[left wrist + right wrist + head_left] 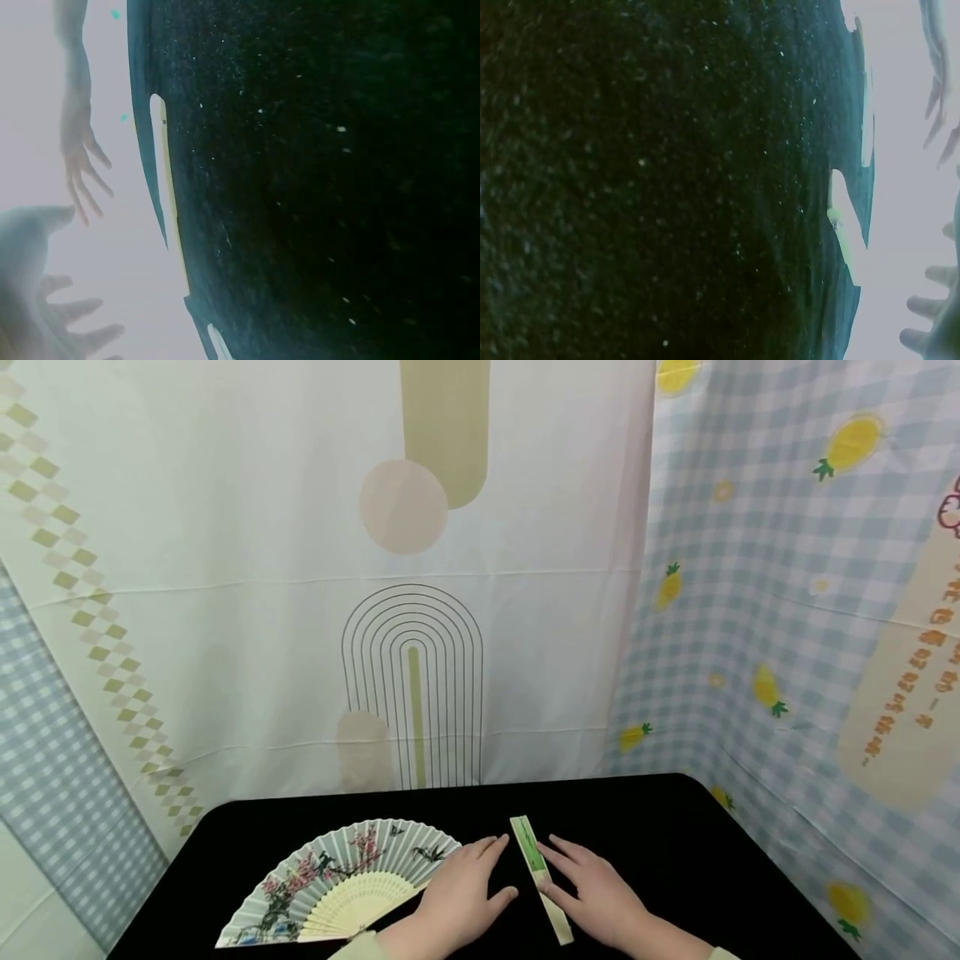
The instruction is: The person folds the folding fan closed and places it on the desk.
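A folded hand fan (553, 897) with pale ribs and a green printed panel lies slantwise on the black table, between the two hands. To its left, a fan spread wide (341, 885) shows white pleats with pink blossoms, birds and dark leaves over pale ribs. My left hand (465, 889), fingers spread and holding nothing, overlaps the right end of the spread fan in the head view. My right hand (596, 893) is nearest the folded fan, its fingers extended and overlapping it there. In the right wrist view, that hand's fingers (928, 307) appear apart from the folded fan.
The black table (712, 860) has rounded far corners. Behind it hangs a pale curtain (247, 677) with arches and diamonds. A blue checked curtain (810, 610) with pineapples borders the right side, and another checked cloth (37, 693) is at left.
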Available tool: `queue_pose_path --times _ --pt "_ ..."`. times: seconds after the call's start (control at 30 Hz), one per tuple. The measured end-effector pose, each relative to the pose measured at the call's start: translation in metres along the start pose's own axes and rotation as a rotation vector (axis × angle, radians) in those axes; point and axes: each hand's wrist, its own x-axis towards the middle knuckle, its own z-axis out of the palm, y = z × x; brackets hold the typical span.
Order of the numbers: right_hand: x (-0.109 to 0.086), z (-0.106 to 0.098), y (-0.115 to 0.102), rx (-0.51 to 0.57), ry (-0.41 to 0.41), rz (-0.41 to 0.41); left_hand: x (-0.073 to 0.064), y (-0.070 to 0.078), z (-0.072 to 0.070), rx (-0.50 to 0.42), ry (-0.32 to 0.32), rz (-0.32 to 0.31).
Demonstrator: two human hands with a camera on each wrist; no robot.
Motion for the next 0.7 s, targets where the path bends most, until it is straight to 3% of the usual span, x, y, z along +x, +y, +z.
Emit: queue_pose_path --times 0.33,0.7 --pt "0.001 0.005 -0.005 -0.047 -0.017 -0.064 -0.016 -0.014 -0.003 -0.019 -0.04 -0.043" --pt "0.002 0.009 -0.008 -0.091 -0.021 -0.087 -0.031 -0.02 -0.009 0.026 -0.078 -0.076"
